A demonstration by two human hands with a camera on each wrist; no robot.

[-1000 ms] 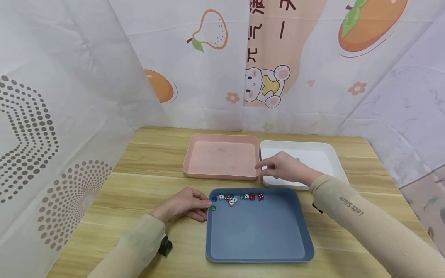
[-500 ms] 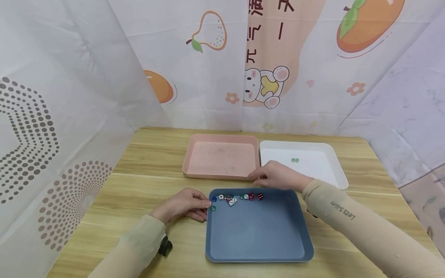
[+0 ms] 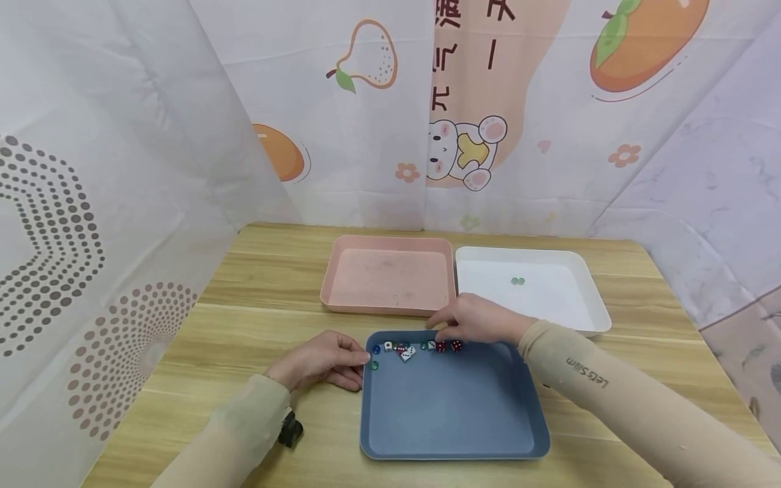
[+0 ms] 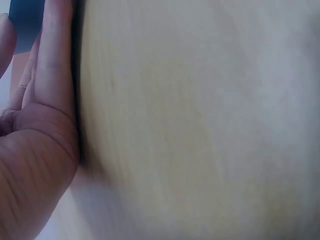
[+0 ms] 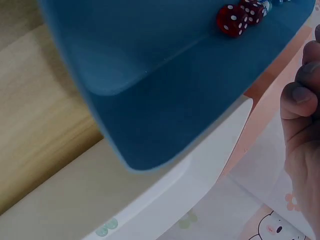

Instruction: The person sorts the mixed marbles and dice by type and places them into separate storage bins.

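Observation:
A blue tray [image 3: 454,407] lies nearest the person. Along its far wall sit white dice [image 3: 407,353], red dice [image 3: 456,346] and small green and blue glass beads [image 3: 375,366]. My left hand [image 3: 323,359] holds the tray's left rim, the thumb inside and the fingers outside; the left wrist view shows the blue wall [image 4: 25,25] between them. Over the far rim hovers my right hand [image 3: 482,322], fingertips above the dice, nothing visible held. In the right wrist view the right hand [image 5: 302,110] is partly cut off at the edge, its fingers loosely bent.
A pink tray [image 3: 390,309] stands behind the blue one, with tiny specks on its floor. Beside it on the right is a white tray [image 3: 567,298] holding two pale green beads [image 3: 517,280]. All rest on a wood-grain table [image 3: 256,285] before a printed curtain.
My right hand has moved from over the white tray, left and toward the person, to the blue tray's far rim. Both green beads in the white tray are uncovered. The left hand stays put.

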